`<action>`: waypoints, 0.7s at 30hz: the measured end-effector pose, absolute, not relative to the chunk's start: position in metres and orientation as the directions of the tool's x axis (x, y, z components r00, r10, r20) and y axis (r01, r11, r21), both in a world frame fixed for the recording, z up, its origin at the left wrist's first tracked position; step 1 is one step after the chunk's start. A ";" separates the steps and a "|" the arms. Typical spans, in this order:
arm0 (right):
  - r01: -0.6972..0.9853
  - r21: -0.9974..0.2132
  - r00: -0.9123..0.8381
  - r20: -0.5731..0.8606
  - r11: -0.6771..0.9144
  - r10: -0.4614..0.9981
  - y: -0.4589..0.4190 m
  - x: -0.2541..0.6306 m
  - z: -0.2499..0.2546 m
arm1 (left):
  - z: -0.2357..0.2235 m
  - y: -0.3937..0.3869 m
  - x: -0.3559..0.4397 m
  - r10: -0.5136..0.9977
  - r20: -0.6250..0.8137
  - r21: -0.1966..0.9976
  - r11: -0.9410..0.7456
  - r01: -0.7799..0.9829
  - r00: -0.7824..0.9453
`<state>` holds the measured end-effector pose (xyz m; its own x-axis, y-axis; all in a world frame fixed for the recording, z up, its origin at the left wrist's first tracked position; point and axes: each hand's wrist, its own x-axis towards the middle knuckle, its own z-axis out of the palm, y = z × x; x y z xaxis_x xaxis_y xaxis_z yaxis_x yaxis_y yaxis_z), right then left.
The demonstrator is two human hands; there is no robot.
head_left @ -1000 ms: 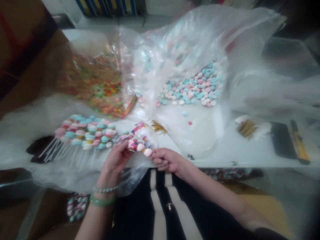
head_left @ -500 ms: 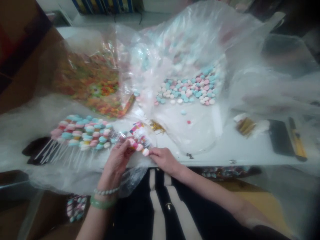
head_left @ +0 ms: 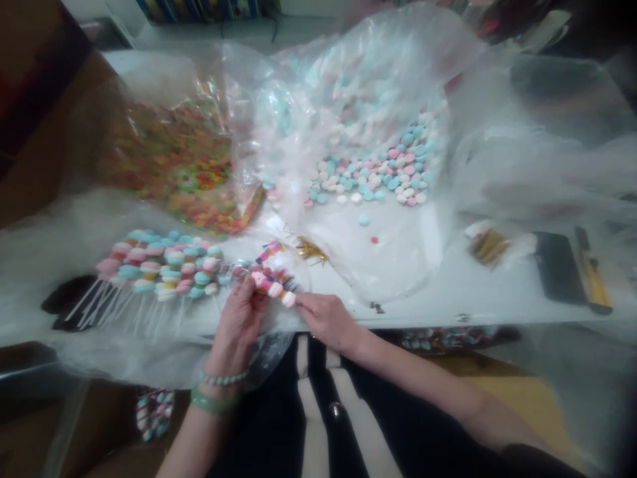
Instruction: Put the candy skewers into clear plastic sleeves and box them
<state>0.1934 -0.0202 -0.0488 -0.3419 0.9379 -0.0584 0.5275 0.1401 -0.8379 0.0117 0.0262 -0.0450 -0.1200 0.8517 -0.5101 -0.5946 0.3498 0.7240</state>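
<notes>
The left hand (head_left: 237, 325) is rising slightly and closing toward the right hand (head_left: 326, 320), and the pastel candy stick (head_left: 271, 282) between them is tilting a little. That stick is hovering just above the near edge of the tabletop (head_left: 438, 320), with a clear plastic sheet (head_left: 139, 362) draping over the edge just below it, leaving the hands little room on that side. Beyond the stick, a clear plastic bag (head_left: 348, 86) is holding a heap of pink, blue and white candies (head_left: 371, 176), and farther left another clear bag (head_left: 174, 172) is holding orange and green sweets. Left of the stick, a cluster of similar candy sticks (head_left: 159, 265) is lying with its white shafts pointing toward the edge, while gold twist ties (head_left: 312, 251) are lying just beyond it. The left fingers are clasping the stick's middle, the left wrist is bent, and the right hand's fingertips (head_left: 301, 302) are pinching its pink-and-white end.
</notes>
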 end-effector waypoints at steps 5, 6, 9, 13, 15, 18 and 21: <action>0.394 -0.919 -0.286 -0.107 0.015 0.952 -0.015 0.196 -0.046 | -0.039 0.024 0.019 0.869 -0.492 0.752 0.392 -0.530 -0.056; 0.347 -0.937 -0.273 -0.149 -0.048 0.951 -0.014 0.196 -0.047 | -0.039 0.024 0.018 0.866 -0.498 0.758 0.413 -0.505 -0.038; 0.141 -0.921 -0.251 -0.388 -0.363 0.887 -0.009 0.197 -0.050 | -0.040 0.026 0.010 0.847 -0.531 0.764 0.476 -0.436 -0.006; -0.016 -0.820 -0.255 -0.550 -0.572 0.795 -0.002 0.201 -0.051 | -0.041 0.028 -0.003 0.811 -0.582 0.744 0.561 -0.363 0.060; 0.013 -0.836 -0.234 -0.536 -0.549 0.811 -0.001 0.201 -0.052 | -0.041 0.027 -0.004 0.807 -0.587 0.749 0.568 -0.340 0.054; 0.090 -0.893 -0.215 -0.450 -0.441 0.867 -0.003 0.200 -0.054 | -0.039 0.026 0.000 0.816 -0.578 0.776 0.550 -0.308 0.003; 0.119 -0.931 -0.233 -0.363 -0.344 0.902 -0.005 0.196 -0.056 | -0.038 0.026 0.005 0.825 -0.565 0.781 0.533 -0.326 -0.005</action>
